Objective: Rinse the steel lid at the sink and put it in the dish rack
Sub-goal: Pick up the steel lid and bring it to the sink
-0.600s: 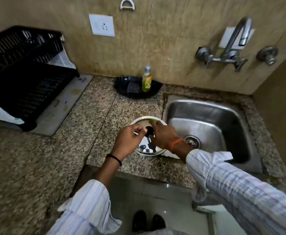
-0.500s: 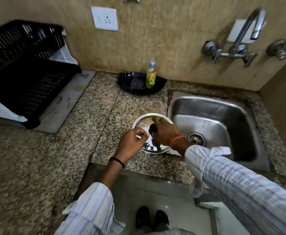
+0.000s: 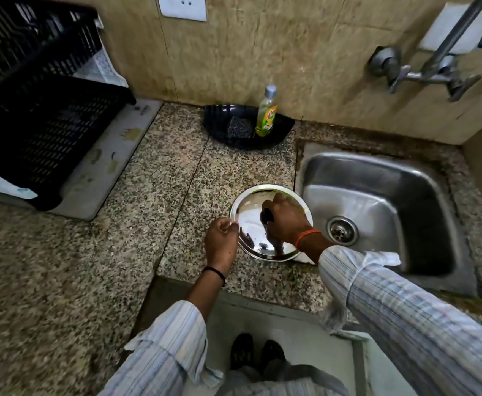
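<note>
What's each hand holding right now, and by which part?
Right hand grips the round steel lid by its black centre knob. Left hand touches the lid's left rim; whether it grips is unclear.

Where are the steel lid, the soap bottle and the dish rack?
Steel lid (image 3: pixel 248 215), head view, bare shiny top left of the knob.
Soap bottle (image 3: pixel 266 117), head view, yellow label.
Dish rack (image 3: pixel 48 130), head view, black mesh floor.

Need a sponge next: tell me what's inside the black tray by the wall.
The black tray holds a dark scrub pad and a green dish soap bottle; anything behind them is hidden.
</note>
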